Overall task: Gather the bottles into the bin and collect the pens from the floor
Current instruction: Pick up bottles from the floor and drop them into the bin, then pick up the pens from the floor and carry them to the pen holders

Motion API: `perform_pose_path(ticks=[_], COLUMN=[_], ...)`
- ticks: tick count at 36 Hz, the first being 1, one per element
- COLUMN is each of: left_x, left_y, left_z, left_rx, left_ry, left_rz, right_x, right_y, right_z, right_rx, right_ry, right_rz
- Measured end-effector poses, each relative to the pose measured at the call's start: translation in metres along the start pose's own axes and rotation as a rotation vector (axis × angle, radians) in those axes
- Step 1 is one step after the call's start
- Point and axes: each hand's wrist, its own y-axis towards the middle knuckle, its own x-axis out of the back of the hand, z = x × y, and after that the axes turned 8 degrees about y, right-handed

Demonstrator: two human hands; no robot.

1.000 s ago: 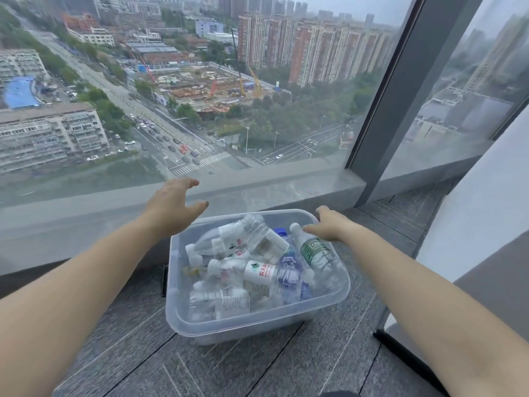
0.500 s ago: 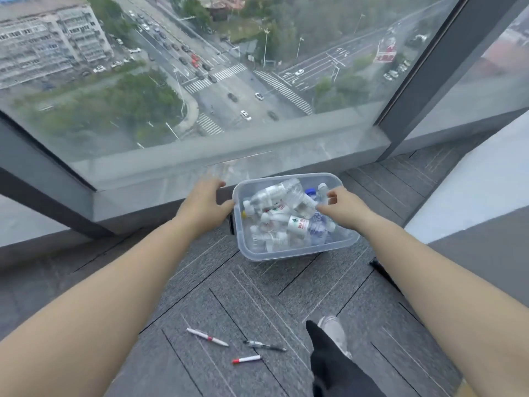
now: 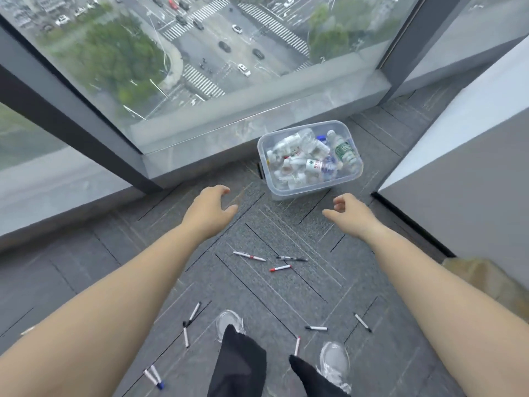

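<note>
A clear plastic bin (image 3: 300, 190) stands on the grey carpet by the window sill, filled with several plastic water bottles (image 3: 310, 161). My left hand (image 3: 210, 209) hovers empty, fingers loosely curled, left of and nearer than the bin. My right hand (image 3: 347, 210) also holds nothing, just in front of the bin's near right corner. Several pens lie scattered on the floor: a white and red pen (image 3: 249, 256), a black pen (image 3: 292, 258) and a short red pen (image 3: 280, 268) between my arms, more pens (image 3: 316, 328) around my feet.
A floor-to-ceiling window with a low stone sill (image 3: 257, 116) runs behind the bin. A white and grey wall block (image 3: 458, 167) stands at the right. My grey shoes (image 3: 335, 362) and dark trousers are at the bottom, among the pens.
Both hands have let go of the bin's rim and drawn back toward me. The view has risen and tilted down, showing more floor and pens.
</note>
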Motion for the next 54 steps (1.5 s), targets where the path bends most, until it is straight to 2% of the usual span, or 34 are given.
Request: perform_pose_path(ticks=[9, 19, 32, 44, 54], left_x=[-0.065, -0.138, -0.217, -0.291, -0.421], left_y=[-0.057, -0.162, -0.282, -0.320, -0.280], left_z=[0.003, -0.020, -0.022, 0.014, 0.047], left_rx=[0.043, 0.102, 0.179, 0.195, 0.230], left_ry=[0.008, -0.022, -0.059, -0.097, -0.082], left_rz=[0.053, -0.016, 0.053, 0.093, 0.156], right_x=[-0.015, -0.010, -0.036, -0.101, -0.197], right_y=[-0.045, -0.118, -0.190, -0.224, -0.152], right_z=[-0.088, -0.184, -0.264, -0.307, -0.372], right_rx=[-0.081, -0.042, -0.085, -0.047, 0.029], right_ry=[-0.001, -0.001, -0.027, -0.063, -0.232], right_rz=[0.014, 0.065, 0.102, 0.100, 0.078])
